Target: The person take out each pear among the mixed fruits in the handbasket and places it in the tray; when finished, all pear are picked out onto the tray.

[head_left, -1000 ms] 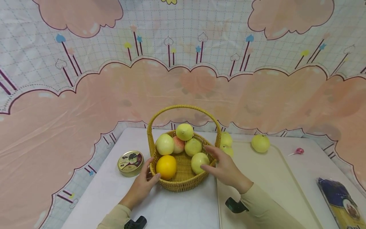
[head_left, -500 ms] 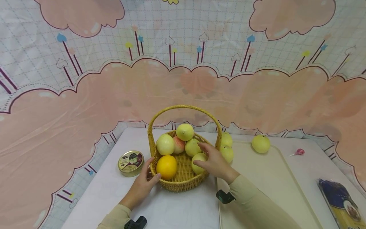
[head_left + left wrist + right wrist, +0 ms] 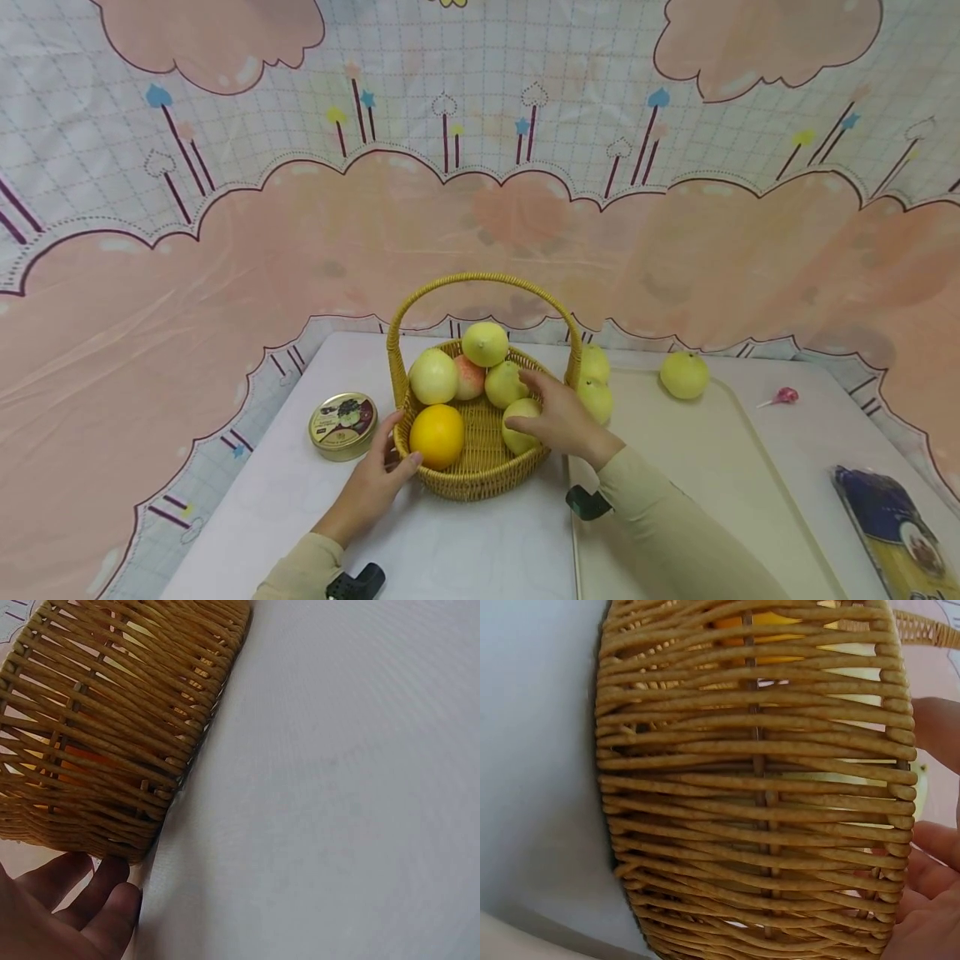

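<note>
Wicker basket (image 3: pixel 471 488): is standing upright on the white table (image 3: pixel 480 550), left of its middle and toward its far edge.
Left hand (image 3: pixel 375 486): is holding the basket at its near left side; the thumb is lying over the rim beside the orange (image 3: pixel 437 436), and the other fingers are touching the outer wall, low down.
Right hand (image 3: pixel 570 421): is resting over the basket's right rim, with thumb and fingers lying around a pale yellow-green fruit (image 3: pixel 517 443); whether it is gripping this fruit firmly, I cannot tell.
Fruit inside: the orange is sitting against the near left wall; a round cream-green fruit (image 3: pixel 432 377), a reddish peach (image 3: pixel 469 379) and two yellow-green fruits (image 3: pixel 484 344) are filling the far half.
Cream tray (image 3: pixel 697 483): is lying on the right part of the table; one yellow-green fruit (image 3: pixel 683 375) is sitting at its far edge, and two similar fruits (image 3: pixel 597 404) are sitting near its far left corner.
Round tin (image 3: pixel 342 427): is lying just beside the basket, near the table's left edge.
Pink lollipop (image 3: pixel 785 396): is lying near the far right corner.
Blue-and-yellow packet (image 3: pixel 896 533): is lying along the right edge.
</note>
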The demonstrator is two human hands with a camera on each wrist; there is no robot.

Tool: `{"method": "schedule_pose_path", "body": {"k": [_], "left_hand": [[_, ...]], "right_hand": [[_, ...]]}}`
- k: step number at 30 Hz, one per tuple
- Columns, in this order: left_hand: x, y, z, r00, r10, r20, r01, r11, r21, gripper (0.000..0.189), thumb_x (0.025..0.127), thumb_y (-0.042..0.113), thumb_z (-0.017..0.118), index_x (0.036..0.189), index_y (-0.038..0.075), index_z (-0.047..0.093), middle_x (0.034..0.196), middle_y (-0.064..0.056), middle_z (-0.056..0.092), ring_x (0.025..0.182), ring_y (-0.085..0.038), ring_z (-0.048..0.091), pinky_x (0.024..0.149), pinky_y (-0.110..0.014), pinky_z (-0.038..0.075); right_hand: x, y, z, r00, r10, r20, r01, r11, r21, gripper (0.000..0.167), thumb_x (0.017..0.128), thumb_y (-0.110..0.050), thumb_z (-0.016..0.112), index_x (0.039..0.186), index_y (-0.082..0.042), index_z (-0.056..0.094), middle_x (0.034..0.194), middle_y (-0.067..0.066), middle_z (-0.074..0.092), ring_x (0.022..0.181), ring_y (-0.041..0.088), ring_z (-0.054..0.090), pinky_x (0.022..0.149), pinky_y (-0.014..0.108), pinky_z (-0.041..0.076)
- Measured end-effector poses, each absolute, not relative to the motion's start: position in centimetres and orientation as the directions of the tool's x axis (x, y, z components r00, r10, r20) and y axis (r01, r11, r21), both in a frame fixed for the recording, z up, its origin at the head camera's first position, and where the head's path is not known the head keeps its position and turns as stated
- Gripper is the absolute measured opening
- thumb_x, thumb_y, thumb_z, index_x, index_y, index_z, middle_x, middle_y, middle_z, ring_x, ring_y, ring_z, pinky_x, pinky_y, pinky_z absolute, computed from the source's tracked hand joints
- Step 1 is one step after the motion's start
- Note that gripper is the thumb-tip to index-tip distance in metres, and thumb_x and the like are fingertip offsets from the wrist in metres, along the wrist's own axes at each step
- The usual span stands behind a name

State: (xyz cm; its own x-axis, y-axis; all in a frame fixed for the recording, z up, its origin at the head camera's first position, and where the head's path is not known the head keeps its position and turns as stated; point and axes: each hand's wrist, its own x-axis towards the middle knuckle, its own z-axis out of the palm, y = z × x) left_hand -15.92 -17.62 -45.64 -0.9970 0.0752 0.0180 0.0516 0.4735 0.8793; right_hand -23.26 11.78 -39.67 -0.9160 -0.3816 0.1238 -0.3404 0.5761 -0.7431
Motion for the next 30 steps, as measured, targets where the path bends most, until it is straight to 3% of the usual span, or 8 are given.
{"method": "schedule_pose_path", "body": {"k": [14, 22, 30], "left_hand": [[-16.23, -17.53, -45.82, -0.997, 0.071, 0.026, 0.058, 0.488, 0.871, 0.071, 0.1, 0.038, 0.061, 0.157, 0.021, 0.022, 0.147, -0.032, 0.042, 0.121, -0.038, 0.055, 0.103, -0.056, 0.043], [-16.21, -17.57, -45.81, -0.997, 0.066, 0.028, 0.057, 0.493, 0.868, 0.071, 0.1, 0.038, 0.061, 0.157, 0.022, 0.022, 0.146, -0.033, 0.042, 0.121, -0.038, 0.055, 0.102, -0.057, 0.044], [-16.03, -17.49, -45.86, -0.998, 0.067, 0.022, 0.052, 0.492, 0.869, 0.072, 0.1, 0.039, 0.061, 0.157, 0.022, 0.021, 0.148, -0.034, 0.04, 0.122, -0.039, 0.055, 0.102, -0.057, 0.043]], "right_hand": [[-23.86, 11.14, -39.47, -0.925, -0.377, 0.038, -0.314, 0.708, -0.633, 0.071, 0.087, -0.03, 0.078, 0.143, 0.004, 0.048, 0.142, 0.018, 0.053, 0.129, 0.033, 0.05, 0.109, 0.046, 0.039], [-23.71, 11.31, -39.32, -0.913, -0.406, 0.034, -0.324, 0.672, -0.666, 0.068, 0.084, -0.031, 0.082, 0.138, -0.001, 0.054, 0.115, 0.006, 0.066, 0.109, 0.023, 0.06, 0.099, 0.041, 0.048], [-23.38, 11.09, -39.38, -0.883, -0.47, 0.0, -0.365, 0.685, -0.63, 0.068, 0.084, -0.038, 0.08, 0.136, -0.001, 0.057, 0.127, 0.011, 0.064, 0.117, 0.026, 0.059, 0.103, 0.043, 0.045]]}}
